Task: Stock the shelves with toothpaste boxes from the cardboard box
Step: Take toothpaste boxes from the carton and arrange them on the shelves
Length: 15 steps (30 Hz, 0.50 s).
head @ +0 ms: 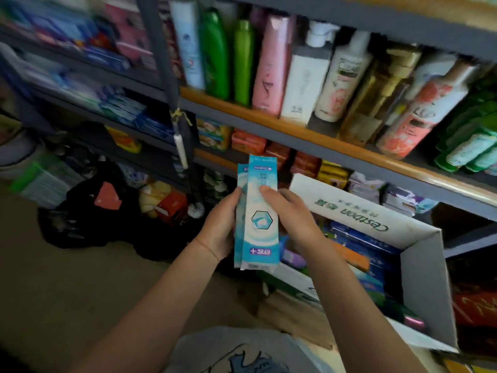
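Two pale-blue toothpaste boxes (256,219) stand upright, stacked face to face, just left of the open cardboard box (419,267); squaring their edges before lifting them to the blurred shelves (88,109) at far left should let them slide in together. The left hand (220,227) cups their left edge, fingers curled behind; the right hand (285,211) pinches the right edge, thumb on the front face, both forearms reaching forward.

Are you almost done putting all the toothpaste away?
Not yet. Some blue boxes on the left shelves may already be stocked, though they're blurry. Right now the left hand and right hand hold two light blue toothpaste boxes together. The cardboard box still has plenty of packs inside, so lots is left.
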{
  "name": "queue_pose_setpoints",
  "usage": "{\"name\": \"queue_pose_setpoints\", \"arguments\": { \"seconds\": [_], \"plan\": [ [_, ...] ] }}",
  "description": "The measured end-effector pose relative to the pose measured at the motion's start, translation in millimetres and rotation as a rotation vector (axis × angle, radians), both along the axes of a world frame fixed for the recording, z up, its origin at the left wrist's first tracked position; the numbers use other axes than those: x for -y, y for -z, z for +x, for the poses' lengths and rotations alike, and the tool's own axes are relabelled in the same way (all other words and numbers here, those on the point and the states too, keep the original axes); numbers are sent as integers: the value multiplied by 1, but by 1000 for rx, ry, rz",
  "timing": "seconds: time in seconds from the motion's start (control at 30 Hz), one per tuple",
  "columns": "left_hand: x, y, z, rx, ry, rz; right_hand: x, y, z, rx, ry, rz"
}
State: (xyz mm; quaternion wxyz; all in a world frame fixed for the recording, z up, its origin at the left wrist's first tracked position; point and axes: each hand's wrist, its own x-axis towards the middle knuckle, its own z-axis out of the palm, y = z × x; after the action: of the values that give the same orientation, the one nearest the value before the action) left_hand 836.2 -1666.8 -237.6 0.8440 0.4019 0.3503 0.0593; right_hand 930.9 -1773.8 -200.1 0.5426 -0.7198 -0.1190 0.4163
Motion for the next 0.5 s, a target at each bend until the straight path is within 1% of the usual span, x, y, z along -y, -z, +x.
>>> {"name": "queue_pose_setpoints", "arguments": {
  "seconds": [0.07, 0.17, 0.3, 0.4, 0.5],
  "plan": [
    [-36, -8, -38, 48, 3, 29, -45, -9, -34, -32, 9, 15],
    [-98, -16, -104, 100, -25, 35, -119, -23, -96, -122, 38, 126],
    [-182, -13, -194, 111, -55, -29, -210, -22, -169, -223, 44, 229],
    [-234, 2, -255, 118, -199, -57, -263, -20, -208, -283, 128, 259],
    [-278, 8, -297, 117, -352, 13, -300, -24, -237, -320, 140, 267]
  ]
}}
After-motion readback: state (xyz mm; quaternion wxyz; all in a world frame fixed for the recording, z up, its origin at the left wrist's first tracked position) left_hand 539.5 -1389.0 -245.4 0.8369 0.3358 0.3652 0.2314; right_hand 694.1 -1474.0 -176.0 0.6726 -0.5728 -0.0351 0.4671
